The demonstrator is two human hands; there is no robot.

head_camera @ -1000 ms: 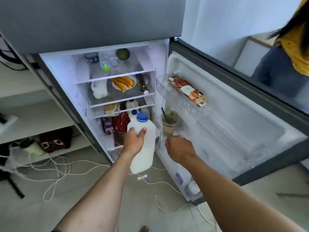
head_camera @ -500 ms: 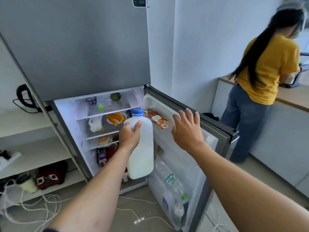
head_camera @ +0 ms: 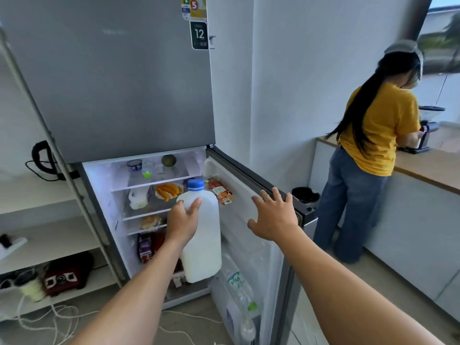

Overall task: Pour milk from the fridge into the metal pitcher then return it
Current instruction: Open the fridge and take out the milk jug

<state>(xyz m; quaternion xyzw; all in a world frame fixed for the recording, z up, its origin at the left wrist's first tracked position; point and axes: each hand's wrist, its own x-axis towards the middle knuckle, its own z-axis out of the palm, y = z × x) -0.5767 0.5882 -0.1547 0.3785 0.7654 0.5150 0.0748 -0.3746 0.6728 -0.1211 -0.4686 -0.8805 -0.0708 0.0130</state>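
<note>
A white plastic milk jug (head_camera: 202,245) with a blue cap hangs in front of the open lower fridge compartment (head_camera: 159,207). My left hand (head_camera: 183,221) grips its handle near the top. My right hand (head_camera: 272,217) is spread, fingers apart, resting on the top edge of the open fridge door (head_camera: 251,185). The metal pitcher is not in view.
Fridge shelves hold a plate of fruit (head_camera: 168,190), tubs and cartons. The door bins carry water bottles (head_camera: 239,287). A person in a yellow shirt (head_camera: 373,135) stands at the counter (head_camera: 428,165) on the right. White shelving (head_camera: 49,235) and loose cables (head_camera: 57,317) lie left.
The view has risen and pulled back from the fridge. The jug came out of the compartment with my left hand. My right hand moved from the door bin up to the door's top edge.
</note>
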